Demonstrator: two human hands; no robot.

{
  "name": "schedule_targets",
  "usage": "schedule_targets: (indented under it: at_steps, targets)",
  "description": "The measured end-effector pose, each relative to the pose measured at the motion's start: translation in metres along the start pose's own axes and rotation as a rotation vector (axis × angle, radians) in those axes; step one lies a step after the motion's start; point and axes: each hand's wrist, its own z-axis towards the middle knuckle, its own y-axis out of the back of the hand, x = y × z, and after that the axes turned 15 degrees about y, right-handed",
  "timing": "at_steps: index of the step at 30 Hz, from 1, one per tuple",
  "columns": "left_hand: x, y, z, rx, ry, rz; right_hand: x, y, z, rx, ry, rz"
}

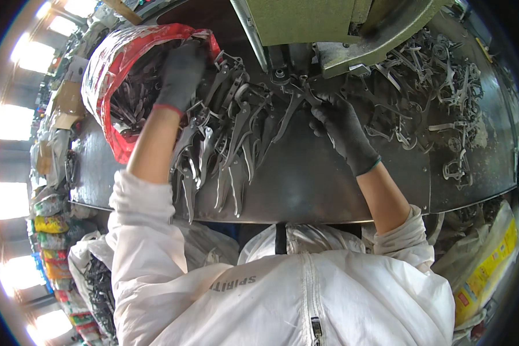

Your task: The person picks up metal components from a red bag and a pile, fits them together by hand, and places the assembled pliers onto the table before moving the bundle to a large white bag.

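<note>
My left hand [183, 76], in a dark grey glove, reaches into a red-and-white plastic bag [111, 64] of small dark metal parts. Its fingers are hidden there. In a matching glove, my right hand [345, 131] has its fingers closed at the right end of a grey metal lever [291, 108] that resembles a brake lever. The lever's other end lies at the small tooling [280, 75] under the machine head. Between my hands, a pile of similar levers [233, 144] is spread on the dark metal table.
A green machine head [305, 22] overhangs the table's far middle. To the right lies a heap of loose metal brackets [429, 86]. The metal table [340, 199] has a curved-looking near edge by my body. Filled sacks [52, 225] line the left side; another sack [484, 271] stands at lower right.
</note>
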Motion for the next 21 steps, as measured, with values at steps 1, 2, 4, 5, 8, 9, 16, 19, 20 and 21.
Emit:
schedule_targets:
  at_steps: [1, 2, 4, 5, 8, 9, 16, 19, 20, 21]
  targets:
    - [0.051, -0.02, 0.016, -0.011, 0.006, 0.011, 0.003, -0.009, 0.0, 0.007, -0.011, -0.004]
    - [0.098, -0.042, 0.038, -0.242, -0.047, 0.129, 0.008, -0.02, -0.001, 0.017, -0.024, -0.01]
    - [0.136, -0.068, 0.063, -0.469, -0.107, 0.241, 0.02, -0.031, -0.003, 0.046, 0.015, -0.002]
    - [0.127, -0.076, 0.07, -0.426, -0.031, 0.305, 0.026, -0.029, -0.004, 0.053, 0.049, -0.008]
    - [0.112, -0.079, 0.074, -0.317, 0.091, 0.393, 0.042, -0.024, -0.016, 0.068, 0.071, 0.043]
    - [0.109, -0.076, 0.074, -0.256, 0.134, 0.418, 0.036, -0.023, -0.017, 0.064, 0.068, 0.044]
    - [0.106, -0.008, 0.017, 0.034, -0.019, 0.346, 0.005, -0.006, -0.017, 0.097, -0.023, 0.081]
    - [0.086, 0.025, -0.014, -0.011, 0.028, 0.138, 0.003, 0.0, -0.015, 0.052, -0.058, 0.019]
    - [0.081, 0.039, -0.03, 0.176, 0.085, -0.205, 0.001, -0.002, -0.014, 0.045, -0.09, 0.015]
    - [0.078, 0.053, -0.047, 0.361, 0.148, -0.546, 0.0, -0.007, -0.015, 0.041, -0.095, 0.019]
